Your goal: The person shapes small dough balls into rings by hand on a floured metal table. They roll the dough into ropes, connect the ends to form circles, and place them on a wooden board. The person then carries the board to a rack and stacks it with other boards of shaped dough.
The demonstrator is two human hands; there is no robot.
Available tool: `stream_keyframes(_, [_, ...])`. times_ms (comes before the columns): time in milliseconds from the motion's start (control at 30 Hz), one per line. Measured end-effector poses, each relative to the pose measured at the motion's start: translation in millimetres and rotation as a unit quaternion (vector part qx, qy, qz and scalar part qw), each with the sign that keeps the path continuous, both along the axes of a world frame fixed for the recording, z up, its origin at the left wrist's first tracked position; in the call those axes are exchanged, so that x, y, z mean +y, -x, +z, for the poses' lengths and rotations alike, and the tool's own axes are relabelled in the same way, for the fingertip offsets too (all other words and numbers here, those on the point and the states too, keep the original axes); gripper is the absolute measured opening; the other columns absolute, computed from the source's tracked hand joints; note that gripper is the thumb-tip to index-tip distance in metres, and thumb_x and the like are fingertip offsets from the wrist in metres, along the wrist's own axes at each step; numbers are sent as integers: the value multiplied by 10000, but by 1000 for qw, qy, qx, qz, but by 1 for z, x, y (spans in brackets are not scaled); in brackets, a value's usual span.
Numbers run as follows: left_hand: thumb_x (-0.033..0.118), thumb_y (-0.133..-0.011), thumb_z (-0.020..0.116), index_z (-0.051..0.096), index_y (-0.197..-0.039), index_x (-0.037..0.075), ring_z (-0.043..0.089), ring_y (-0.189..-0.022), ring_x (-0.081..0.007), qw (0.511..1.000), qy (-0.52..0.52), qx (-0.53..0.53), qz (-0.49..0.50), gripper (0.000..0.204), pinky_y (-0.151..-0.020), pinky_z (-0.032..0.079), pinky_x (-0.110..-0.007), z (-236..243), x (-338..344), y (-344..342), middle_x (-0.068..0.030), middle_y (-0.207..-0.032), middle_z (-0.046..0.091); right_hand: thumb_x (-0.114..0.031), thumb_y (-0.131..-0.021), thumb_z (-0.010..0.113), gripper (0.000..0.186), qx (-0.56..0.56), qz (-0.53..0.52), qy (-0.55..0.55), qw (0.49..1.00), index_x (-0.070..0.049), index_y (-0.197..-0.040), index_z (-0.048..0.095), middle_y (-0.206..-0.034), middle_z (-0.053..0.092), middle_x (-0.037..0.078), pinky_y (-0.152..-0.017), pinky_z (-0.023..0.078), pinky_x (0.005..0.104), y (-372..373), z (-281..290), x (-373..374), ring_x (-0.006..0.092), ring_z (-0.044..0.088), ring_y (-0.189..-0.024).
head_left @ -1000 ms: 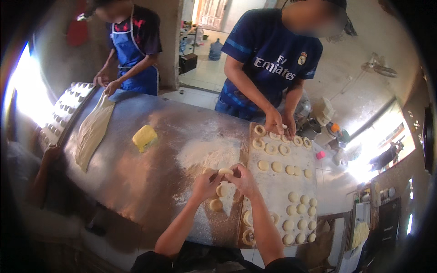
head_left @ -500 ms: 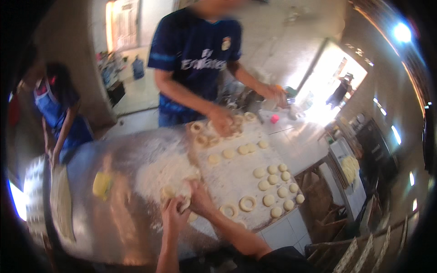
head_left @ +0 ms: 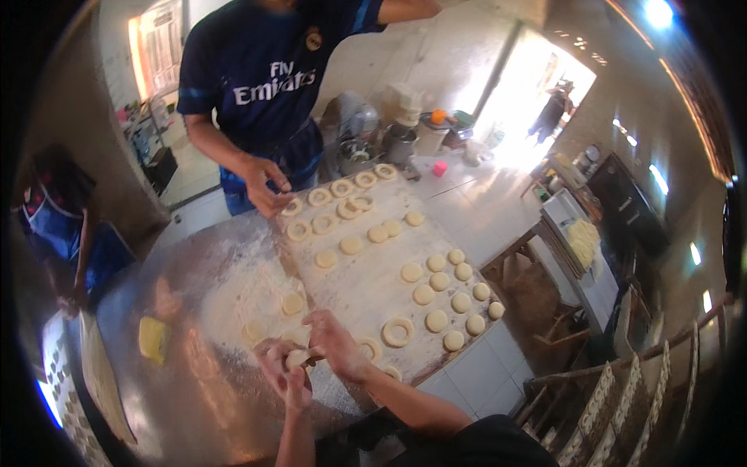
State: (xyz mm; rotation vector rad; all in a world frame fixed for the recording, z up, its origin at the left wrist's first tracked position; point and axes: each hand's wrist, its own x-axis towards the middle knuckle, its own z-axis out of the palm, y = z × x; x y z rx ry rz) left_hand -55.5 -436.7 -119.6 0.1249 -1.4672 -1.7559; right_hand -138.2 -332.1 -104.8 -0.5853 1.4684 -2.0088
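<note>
Low over the near side of the work table, my left hand (head_left: 277, 366) is closed around a small pale piece of dough (head_left: 298, 359). My right hand (head_left: 336, 345) meets it from the right, fingers curled at the same piece; a dark edge between the hands is too small to make out. Just beyond them, a dough round (head_left: 292, 303) lies on a patch of white flour (head_left: 237, 300). To the right, a floured board (head_left: 362, 292) carries several dough rings (head_left: 398, 332) and several dough rounds (head_left: 436, 321).
Across the table stands a person in a dark blue shirt (head_left: 257, 86), one hand over the far rings. Another person in a blue apron (head_left: 66, 241) handles a long dough strip (head_left: 101, 373) at left. A yellow block (head_left: 153, 340) sits on the metal tabletop (head_left: 179, 405). Pots (head_left: 399, 142) stand behind.
The view has shifted, and the scene sits lower and further left. The person opposite has drawn back from the far rings and raised one arm. My hands stay together at the dough.
</note>
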Motion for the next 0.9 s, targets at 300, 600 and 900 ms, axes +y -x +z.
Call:
stream_keyframes(300, [384,-1067,299,507,-1134,36,569,-685,-205,923,261,-269,83,411,-608,450,-377,-2,19,30,-156,-962,615,-310,-1011,504,465,-29,85,-49,995,-106,-1408,374,-857,643,62,-659,473,309,28,6,16,149,603,-729])
stream_keyframes(600, [178,-1061,378,486,-1001,44,432,-699,-89,986,39,-152,51,182,-624,394,-227,17,64,76,-5,-806,481,-430,-1032,395,463,-222,135,318,912,-67,-1317,365,-682,568,145,-674,499,355,79,17,58,290,601,-614])
stream_keyframes(900, [154,-1018,437,541,-1095,50,626,-625,-234,944,118,-298,73,166,-529,465,-345,42,90,103,-114,-747,601,-490,-1016,379,551,28,154,105,982,-107,-1407,320,-693,611,128,-625,482,379,105,18,72,263,586,-595])
